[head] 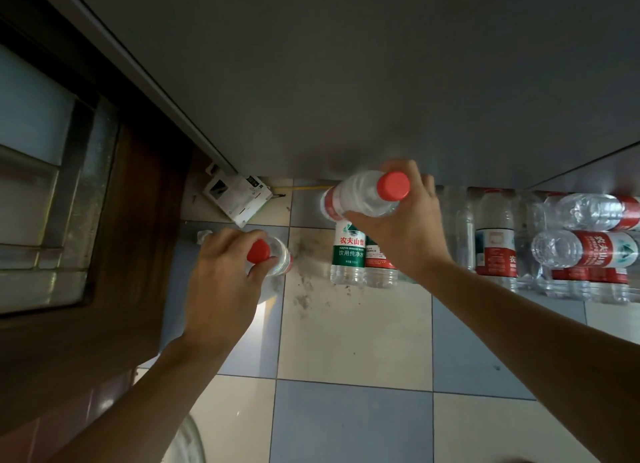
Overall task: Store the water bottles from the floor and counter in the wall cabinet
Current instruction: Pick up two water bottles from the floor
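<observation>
Head view is showing the left hand (221, 282) gripping a red-capped water bottle (273, 258) by its neck, while the right hand (398, 227) is wrapping another bottle (360, 195) near its shoulder. Both are hanging over the tiled floor (346, 341); either neck could be slipping. Standing bottles (348, 254) and a stacked pack (585, 247) are waiting along the cabinet base (346, 81), beside a cardboard box (239, 195).

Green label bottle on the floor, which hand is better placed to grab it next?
Neither is free, but the right hand hovers right above the green label bottle; the left hand is farther away.
</observation>
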A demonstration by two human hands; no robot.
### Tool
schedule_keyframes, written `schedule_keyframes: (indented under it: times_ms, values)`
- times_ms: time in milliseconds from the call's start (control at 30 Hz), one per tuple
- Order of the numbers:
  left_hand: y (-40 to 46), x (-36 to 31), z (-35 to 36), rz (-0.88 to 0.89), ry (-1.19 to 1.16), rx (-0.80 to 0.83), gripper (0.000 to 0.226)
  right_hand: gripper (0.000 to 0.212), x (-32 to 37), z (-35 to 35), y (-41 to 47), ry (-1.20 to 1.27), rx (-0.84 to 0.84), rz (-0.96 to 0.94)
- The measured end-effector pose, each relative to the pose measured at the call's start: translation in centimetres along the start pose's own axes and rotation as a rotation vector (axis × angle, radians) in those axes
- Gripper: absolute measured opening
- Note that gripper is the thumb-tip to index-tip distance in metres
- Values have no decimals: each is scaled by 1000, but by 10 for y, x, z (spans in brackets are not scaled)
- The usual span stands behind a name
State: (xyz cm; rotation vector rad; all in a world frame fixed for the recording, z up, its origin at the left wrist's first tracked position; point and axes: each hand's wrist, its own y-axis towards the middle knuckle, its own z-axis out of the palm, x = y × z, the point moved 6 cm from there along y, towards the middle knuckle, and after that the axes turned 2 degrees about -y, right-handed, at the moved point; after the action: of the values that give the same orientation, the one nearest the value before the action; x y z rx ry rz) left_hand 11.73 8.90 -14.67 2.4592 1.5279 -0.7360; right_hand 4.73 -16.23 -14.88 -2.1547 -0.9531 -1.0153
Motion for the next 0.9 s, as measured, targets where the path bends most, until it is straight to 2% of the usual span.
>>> schedule_keyframes:
  times_ms: [200,400,567,667,767,900]
  values:
    - [6,10,-6,52,-127,26,40,70,-12,73,4,-6,154,79]
    - [-1,38,17,-99,-348,46,64,66,-19,102,3,-69,155,-10]
    - [-3,54,62,-242,-557,67,74,85,-33,110,2,-70,207,-2]
    - [-1,65,84,-354,-643,6,72,97,-53,115,0,-84,240,65]
    - [-1,70,96,-446,-688,-44,67,89,-65,122,1,-93,227,90]
    - [-5,63,97,-426,-855,-63,63,79,-59,131,4,-90,191,91]
